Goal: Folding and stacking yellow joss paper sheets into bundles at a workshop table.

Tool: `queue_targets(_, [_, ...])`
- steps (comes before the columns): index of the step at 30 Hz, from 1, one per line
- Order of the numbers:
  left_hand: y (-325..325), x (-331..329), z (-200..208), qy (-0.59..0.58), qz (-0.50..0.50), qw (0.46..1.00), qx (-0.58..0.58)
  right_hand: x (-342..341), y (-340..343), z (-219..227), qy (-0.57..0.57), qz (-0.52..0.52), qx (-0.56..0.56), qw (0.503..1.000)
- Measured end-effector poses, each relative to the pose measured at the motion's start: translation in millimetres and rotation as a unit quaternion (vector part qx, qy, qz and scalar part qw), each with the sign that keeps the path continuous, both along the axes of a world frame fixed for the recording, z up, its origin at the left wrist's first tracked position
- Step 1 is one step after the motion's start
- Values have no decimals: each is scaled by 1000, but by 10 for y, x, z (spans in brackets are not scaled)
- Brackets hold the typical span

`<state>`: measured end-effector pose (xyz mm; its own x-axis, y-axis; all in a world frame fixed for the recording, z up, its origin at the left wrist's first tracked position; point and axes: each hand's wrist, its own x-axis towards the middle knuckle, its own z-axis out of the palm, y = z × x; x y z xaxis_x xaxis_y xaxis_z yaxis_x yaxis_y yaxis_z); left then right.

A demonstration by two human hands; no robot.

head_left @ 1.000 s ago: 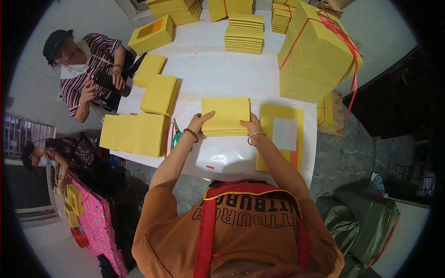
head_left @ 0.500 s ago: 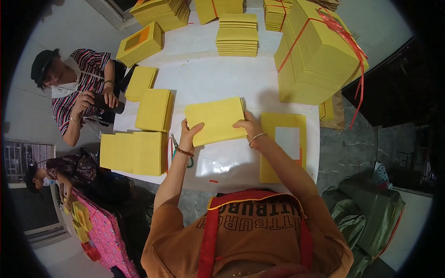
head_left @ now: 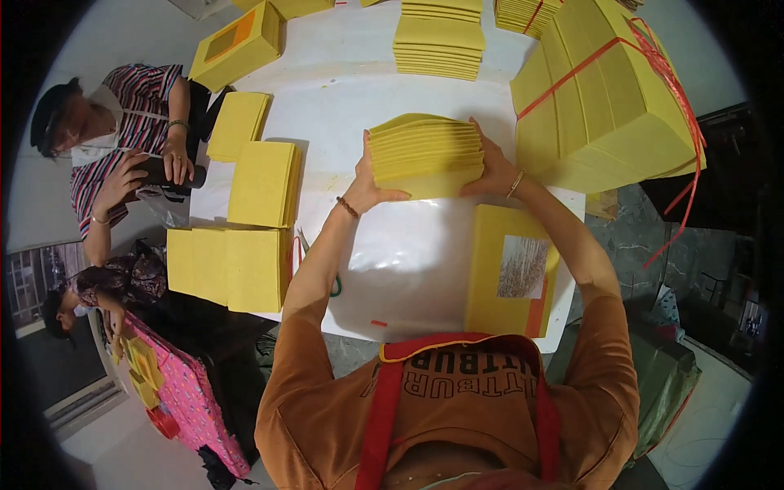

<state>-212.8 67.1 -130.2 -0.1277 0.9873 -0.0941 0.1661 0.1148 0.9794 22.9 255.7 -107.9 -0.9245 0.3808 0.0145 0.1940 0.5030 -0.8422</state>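
Observation:
Between my two hands is a thick stack of yellow folded paper (head_left: 426, 155), its layered edges facing up at me. My left hand (head_left: 371, 184) grips its left end, the thumb along the near side. At the other end my right hand (head_left: 494, 167) presses in, fingers round the far corner. A flat yellow packet (head_left: 484, 278) with a grey-white rectangle on its face lies by my right forearm. Beside my left forearm are scissors (head_left: 336, 286) with green handles, partly covered by the arm.
Yellow paper stacks (head_left: 261, 184) line the table's left side. A layered pile (head_left: 438, 49) stands at the back. Large yellow bundles (head_left: 588, 98) tied with red ribbon rise at right. One person (head_left: 131, 122) holds a dark cylinder at left; another (head_left: 122, 278) works at a pink-covered table (head_left: 192, 392).
The yellow paper has gone from lying flat-faced to showing its layered edges, and it has moved slightly away and right. My hands have shifted to its two ends.

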Motion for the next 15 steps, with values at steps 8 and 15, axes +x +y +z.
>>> queue_targets(8, [109,63,81,84,61,994,31,-119,-98,1,95,-51,-124,986])
queue_targets(15, [42,48,70,142,76,987,7,-187,-135,64,100,-53,-147,983])
